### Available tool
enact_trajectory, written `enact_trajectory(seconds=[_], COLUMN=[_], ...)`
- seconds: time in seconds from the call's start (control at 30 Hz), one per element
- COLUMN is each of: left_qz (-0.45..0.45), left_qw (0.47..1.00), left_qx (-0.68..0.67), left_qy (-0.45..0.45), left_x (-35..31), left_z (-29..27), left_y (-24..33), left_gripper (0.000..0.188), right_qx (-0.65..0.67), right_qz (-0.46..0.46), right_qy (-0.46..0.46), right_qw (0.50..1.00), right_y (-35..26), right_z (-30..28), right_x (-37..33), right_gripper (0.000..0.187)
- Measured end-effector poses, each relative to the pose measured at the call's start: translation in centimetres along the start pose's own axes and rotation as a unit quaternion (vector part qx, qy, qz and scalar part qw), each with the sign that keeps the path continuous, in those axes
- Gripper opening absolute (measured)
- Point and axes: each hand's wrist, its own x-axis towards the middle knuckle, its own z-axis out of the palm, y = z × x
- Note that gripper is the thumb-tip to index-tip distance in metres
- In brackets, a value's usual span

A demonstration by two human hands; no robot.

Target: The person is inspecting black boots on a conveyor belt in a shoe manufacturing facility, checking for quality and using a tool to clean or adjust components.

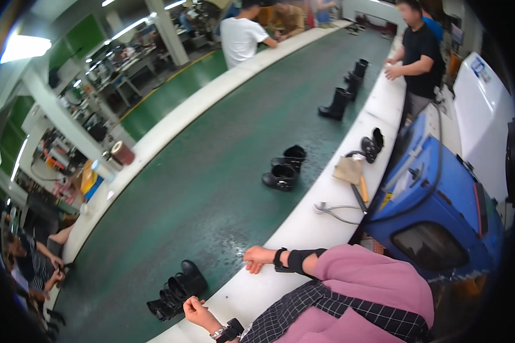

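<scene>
Long green belt [212,148], smooth but scuffed and flecked with pale wear, curving through a workshop between flat white ledges; the near ledge serves as a bench [303,228]. At the lower edge, a cluster of black boots [180,288] lies on the belt beside the near bench, their glossy, leather-like surfaces broken by strap-like ridges and a rounded toe. Just beside them is the left hand [197,312], its fingers curled into a narrow, loose fist; whether it touches a boot or encloses anything cannot be told. The right hand [258,258], farther up at the belt's edge, has its fingers bent and close together; its grip is likewise unclear. Beyond it, low shiny ankle boots [280,178] stand on the belt, followed by taller, matte-looking upright boots [337,104]. On the near bench lie metal pincers [321,207] with slender, bowed handles, a tool with a straight yellowish handle [363,188], a flat tan piece [348,170] and a pair of glossy black shoes [372,146]. At right, a blue machine [440,211] has a dark, rounded window.
</scene>
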Motion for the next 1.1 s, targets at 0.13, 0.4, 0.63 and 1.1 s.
enact_trajectory(seconds=[0.13, 0.4, 0.63, 1.1], left_qz=[0.008, -0.03, -0.044, -0.089], left_qw=[0.996, 0.984, 0.979, 0.973], left_qx=[-0.003, 0.002, -0.004, 0.03], left_qy=[-0.088, -0.173, -0.201, -0.211], left_x=[0.6, -1.0, -0.8, -1.1], left_z=[1.7, 3.2, 3.3, 2.8], left_y=[0.9, 2.0, 1.7, 0.1], left_gripper=[0.014, 0.014, 0.012, 0.011], right_qx=[0.005, -0.001, 0.026, -0.262], right_qz=[-0.018, -0.034, -0.146, -0.371], right_qy=[0.037, 0.07, 0.196, 0.656], right_qw=[0.999, 0.997, 0.969, 0.603], right_y=[0.7, 0.3, -3.2, -12.1], right_z=[0.2, -1.2, -4.4, -14.3], right_x=[0.2, -4.4, -8.7, -10.9], right_gripper=[0.028, 0.032, 0.024, 0.024])
